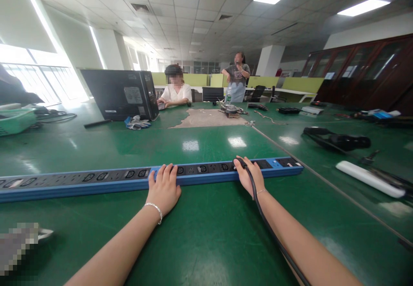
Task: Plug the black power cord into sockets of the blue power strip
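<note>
A long blue power strip (116,185) with black sockets lies across the green table, running out of view at the left. My left hand (164,191) grips it near the middle, fingers over the top and thumb by its near side. Toward the strip's right end, my right hand (250,176) is closed on a black plug (239,163) at the sockets. Whether the plug is seated in a socket is hidden by my fingers. A black cable (258,204) runs from the plug along my right forearm toward the bottom edge.
Behind the strip stand a black computer case (121,94) and gloves (137,122). A green basket (16,121) is at the left. To the right lie a white bar (369,178) and a black tool (338,139). Two people (177,91) are beyond the table (206,234).
</note>
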Demonstrator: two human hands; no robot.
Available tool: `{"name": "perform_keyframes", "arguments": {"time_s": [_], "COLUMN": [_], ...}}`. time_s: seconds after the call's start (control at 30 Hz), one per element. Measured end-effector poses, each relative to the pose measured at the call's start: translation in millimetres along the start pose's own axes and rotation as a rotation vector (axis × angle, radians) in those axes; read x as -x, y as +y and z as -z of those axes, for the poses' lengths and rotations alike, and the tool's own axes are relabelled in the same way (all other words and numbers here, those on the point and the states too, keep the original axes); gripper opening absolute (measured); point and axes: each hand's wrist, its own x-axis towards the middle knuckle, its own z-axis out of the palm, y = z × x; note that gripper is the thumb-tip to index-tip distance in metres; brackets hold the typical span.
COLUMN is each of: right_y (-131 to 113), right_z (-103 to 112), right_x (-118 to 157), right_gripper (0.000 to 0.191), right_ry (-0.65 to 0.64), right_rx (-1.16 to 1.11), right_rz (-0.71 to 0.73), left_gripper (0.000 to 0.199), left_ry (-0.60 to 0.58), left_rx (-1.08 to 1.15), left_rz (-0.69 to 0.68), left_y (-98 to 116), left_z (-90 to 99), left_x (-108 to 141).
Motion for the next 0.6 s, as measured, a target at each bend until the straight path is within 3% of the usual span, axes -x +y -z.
{"name": "perform_keyframes", "arguments": {"time_s": [0.6], "right_y": [-6.0], "right_z": [-2.5], "right_x": [15.4], "right_gripper": [0.046], "right_ry": [0.056], "right_rx": [0.169], "right_rz": [0.027], "left_gripper": [0.055], "left_ry": [0.002], "left_rx": [-0.009], "left_rz": [0.000], "left_y": [0.5], "left_z": [0.8], "left_x": [0.3]}}
